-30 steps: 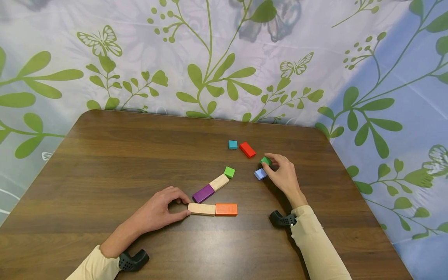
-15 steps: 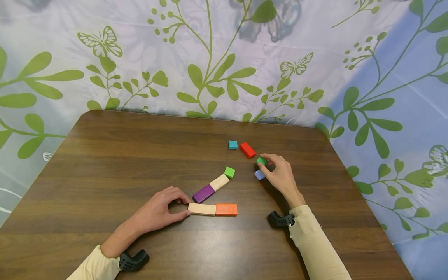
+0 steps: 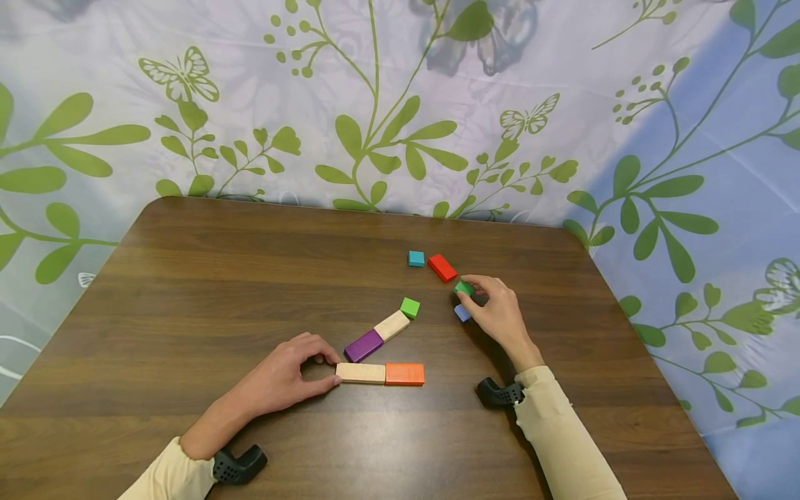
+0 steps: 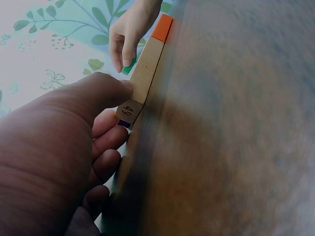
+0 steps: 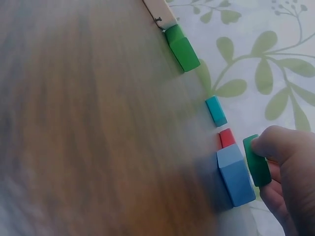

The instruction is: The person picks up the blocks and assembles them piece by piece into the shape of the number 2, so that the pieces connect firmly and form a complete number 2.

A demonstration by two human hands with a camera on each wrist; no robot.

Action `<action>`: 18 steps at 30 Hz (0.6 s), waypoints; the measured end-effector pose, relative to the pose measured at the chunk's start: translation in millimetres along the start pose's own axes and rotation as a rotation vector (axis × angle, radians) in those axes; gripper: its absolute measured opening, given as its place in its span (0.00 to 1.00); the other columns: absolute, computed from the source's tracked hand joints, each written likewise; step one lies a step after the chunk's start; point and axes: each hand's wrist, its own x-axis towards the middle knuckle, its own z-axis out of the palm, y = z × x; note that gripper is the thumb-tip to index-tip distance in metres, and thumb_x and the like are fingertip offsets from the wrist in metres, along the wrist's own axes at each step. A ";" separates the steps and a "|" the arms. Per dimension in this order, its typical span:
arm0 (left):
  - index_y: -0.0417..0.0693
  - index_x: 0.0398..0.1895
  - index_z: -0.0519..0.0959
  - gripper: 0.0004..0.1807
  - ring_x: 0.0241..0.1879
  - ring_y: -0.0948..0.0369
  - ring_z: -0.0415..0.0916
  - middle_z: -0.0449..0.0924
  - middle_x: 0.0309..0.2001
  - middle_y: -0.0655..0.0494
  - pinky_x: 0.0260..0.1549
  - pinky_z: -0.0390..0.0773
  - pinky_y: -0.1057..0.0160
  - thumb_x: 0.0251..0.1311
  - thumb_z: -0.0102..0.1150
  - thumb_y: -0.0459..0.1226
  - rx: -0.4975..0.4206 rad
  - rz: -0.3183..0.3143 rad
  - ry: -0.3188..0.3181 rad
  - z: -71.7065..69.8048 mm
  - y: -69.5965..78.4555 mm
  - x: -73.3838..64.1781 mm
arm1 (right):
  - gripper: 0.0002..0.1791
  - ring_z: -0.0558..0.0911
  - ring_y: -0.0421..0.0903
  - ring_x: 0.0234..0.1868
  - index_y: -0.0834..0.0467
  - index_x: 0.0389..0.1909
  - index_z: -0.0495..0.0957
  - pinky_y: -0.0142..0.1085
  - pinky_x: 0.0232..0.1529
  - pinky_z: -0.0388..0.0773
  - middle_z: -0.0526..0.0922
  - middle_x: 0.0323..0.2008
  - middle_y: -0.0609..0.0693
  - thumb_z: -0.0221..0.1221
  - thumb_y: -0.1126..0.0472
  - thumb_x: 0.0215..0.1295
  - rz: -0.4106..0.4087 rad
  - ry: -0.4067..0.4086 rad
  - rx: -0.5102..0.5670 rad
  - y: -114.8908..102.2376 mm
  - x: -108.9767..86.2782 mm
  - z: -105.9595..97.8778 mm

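My left hand (image 3: 284,375) pinches the near-left end of a plain wooden block (image 3: 360,373), which lies end to end with an orange block (image 3: 404,374). In the left wrist view the wooden block's end face carries the number 49. Between thumb and fingers, my right hand (image 3: 500,312) holds a dark green block (image 5: 257,160). A light blue block (image 5: 237,174) stands close to it, partly hidden by the thumb in the head view. Just beyond the green block is a red block (image 3: 442,268).
A purple block (image 3: 364,346), another plain wooden block (image 3: 392,326) and a light green block (image 3: 409,307) form a slanting row on the brown table (image 3: 237,278). At the back is a teal block (image 3: 416,259). A leaf-patterned cloth (image 3: 250,90) hangs behind the table.
My right hand has shifted a little left with the dark green block, bringing it nearer the red block. My left hand and the other blocks stay where they were.
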 end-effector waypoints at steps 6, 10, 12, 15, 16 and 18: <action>0.63 0.42 0.82 0.13 0.40 0.69 0.73 0.80 0.39 0.70 0.41 0.77 0.66 0.57 0.77 0.42 -0.001 0.004 0.003 0.1 0.2 -0.1 | 0.18 0.85 0.54 0.46 0.58 0.57 0.84 0.52 0.49 0.82 0.87 0.50 0.56 0.68 0.58 0.68 -0.002 -0.001 -0.006 -1.0 0.1 1.2; 0.63 0.42 0.82 0.13 0.40 0.69 0.73 0.80 0.39 0.70 0.42 0.77 0.66 0.57 0.77 0.42 -0.002 0.002 0.000 -0.4 0.5 -0.3 | 0.18 0.85 0.54 0.46 0.58 0.57 0.84 0.52 0.49 0.83 0.87 0.50 0.55 0.68 0.58 0.68 -0.006 0.001 -0.008 -2.1 0.7 2.0; 0.63 0.42 0.82 0.13 0.40 0.69 0.73 0.80 0.39 0.70 0.42 0.77 0.66 0.58 0.77 0.42 -0.003 0.000 -0.002 -0.6 0.6 -0.3 | 0.18 0.85 0.54 0.46 0.57 0.57 0.84 0.52 0.49 0.83 0.87 0.50 0.55 0.68 0.58 0.68 -0.006 0.001 -0.008 -2.4 0.6 2.3; 0.64 0.42 0.82 0.13 0.40 0.69 0.73 0.80 0.39 0.70 0.42 0.77 0.66 0.58 0.77 0.43 -0.003 -0.005 -0.006 -0.7 0.6 -0.4 | 0.18 0.85 0.53 0.46 0.57 0.57 0.84 0.52 0.49 0.83 0.87 0.50 0.55 0.68 0.58 0.68 -0.004 -0.001 -0.006 -2.8 0.4 2.6; 0.64 0.42 0.82 0.13 0.40 0.69 0.73 0.80 0.39 0.70 0.42 0.77 0.66 0.58 0.77 0.43 -0.002 -0.008 -0.008 -0.8 0.6 -0.4 | 0.18 0.85 0.53 0.46 0.57 0.57 0.84 0.52 0.49 0.83 0.87 0.50 0.55 0.68 0.58 0.68 -0.004 -0.001 -0.006 -2.9 0.3 2.6; 0.64 0.42 0.82 0.13 0.40 0.69 0.73 0.80 0.40 0.70 0.42 0.77 0.66 0.58 0.77 0.43 -0.001 -0.010 -0.009 -0.6 0.5 -0.5 | 0.18 0.84 0.53 0.46 0.57 0.57 0.84 0.52 0.49 0.83 0.87 0.50 0.55 0.68 0.58 0.68 -0.004 -0.002 -0.003 -3.1 0.1 2.7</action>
